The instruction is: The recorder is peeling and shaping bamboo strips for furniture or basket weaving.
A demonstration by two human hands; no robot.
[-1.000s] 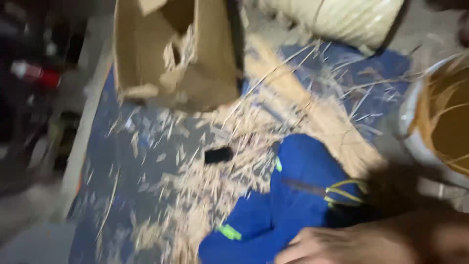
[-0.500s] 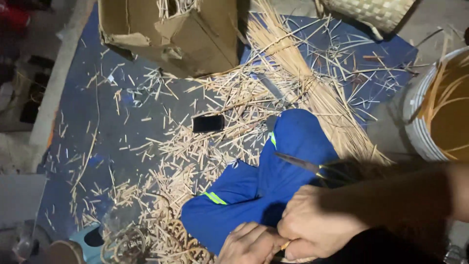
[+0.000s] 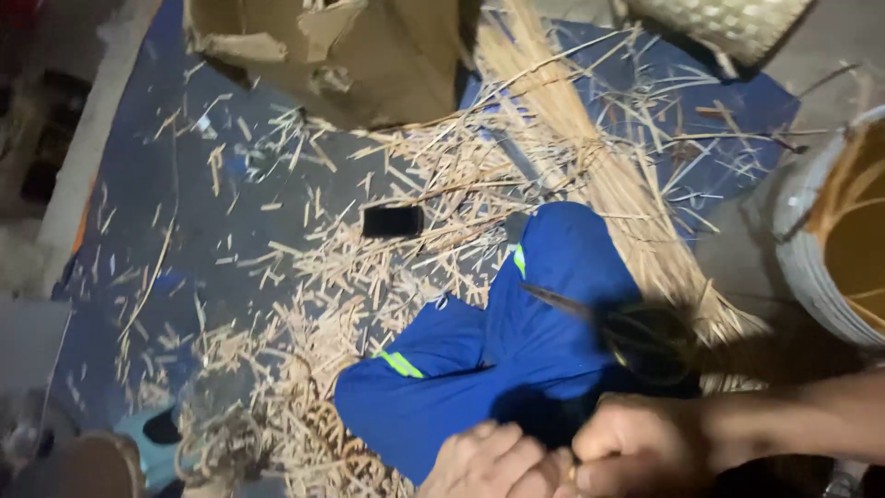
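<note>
1. The left hand (image 3: 484,461) sits at the bottom edge of the view, low over the lap; its fingers are curled in, but what they grip, if anything, cannot be told; the lower part of the hand is cut off by the frame.
2. The right hand (image 3: 631,447) lies just beside it, touching or nearly touching; its fingers are closed in a loose fist, and whether something is held inside is hidden; the bare forearm runs off to the right edge.
3. Both hands rest over blue trousers (image 3: 516,350) with pale reflective bands; the legs are folded on the floor.
4. A pair of scissors (image 3: 613,323) lies on the upper trouser leg, just above the right hand; the blades point up-left, the dark handles sit in shadow, and neither hand touches it.
5. A long bundle of straw (image 3: 590,157) runs from the top centre down to the right, passing beside the knee.
6. Short cut straw bits (image 3: 304,304) litter the blue mat (image 3: 184,212) to the left of the legs.
7. A small black phone (image 3: 393,221) lies among the bits, well apart from the hands.
8. A torn cardboard box (image 3: 350,46) stands at the top; a woven basket (image 3: 728,23) shows at the top right; a round tub (image 3: 830,240) sits at the right edge.
</note>
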